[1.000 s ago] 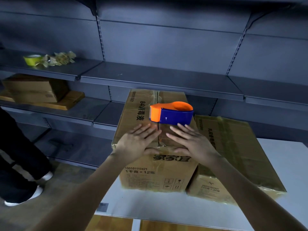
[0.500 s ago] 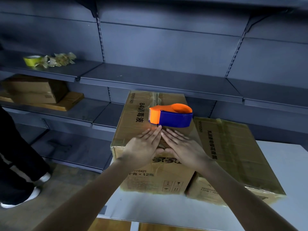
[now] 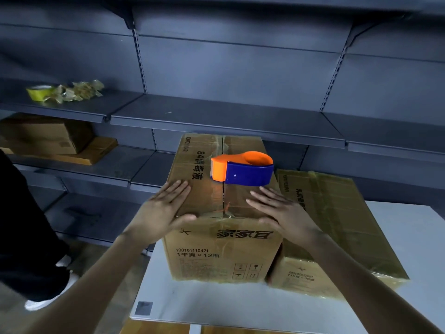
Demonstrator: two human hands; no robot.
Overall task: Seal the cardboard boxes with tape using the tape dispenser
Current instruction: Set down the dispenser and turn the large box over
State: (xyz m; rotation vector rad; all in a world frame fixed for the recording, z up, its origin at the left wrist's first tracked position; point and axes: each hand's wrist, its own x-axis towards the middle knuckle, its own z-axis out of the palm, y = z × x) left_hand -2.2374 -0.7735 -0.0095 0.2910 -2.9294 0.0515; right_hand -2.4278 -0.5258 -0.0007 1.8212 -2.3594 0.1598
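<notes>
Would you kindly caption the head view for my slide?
Left hand and right hand rest flat on the taller cardboard box, either side of its seam, the orange-and-blue tape dispenser sitting on top.

Tape dispenser (image 3: pixel 242 168) on box top (image 3: pixel 207 189), open seam between hands (image 3: pixel 163 208).

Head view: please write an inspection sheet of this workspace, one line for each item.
Surface: white table, bearing two boxes.
Job's things: tape dispenser lies on the tall box; low box stands beside it, on its right.
Clutter: yellow tape roll and crumpled tape on the grey shelves.
Grippers: left hand and right hand lie flat on the tall box's top, fingers straight, holding nothing.
Cables: nothing seen.
Surroundings: more cardboard boxes on a lower left shelf; another person stands at left.
</notes>
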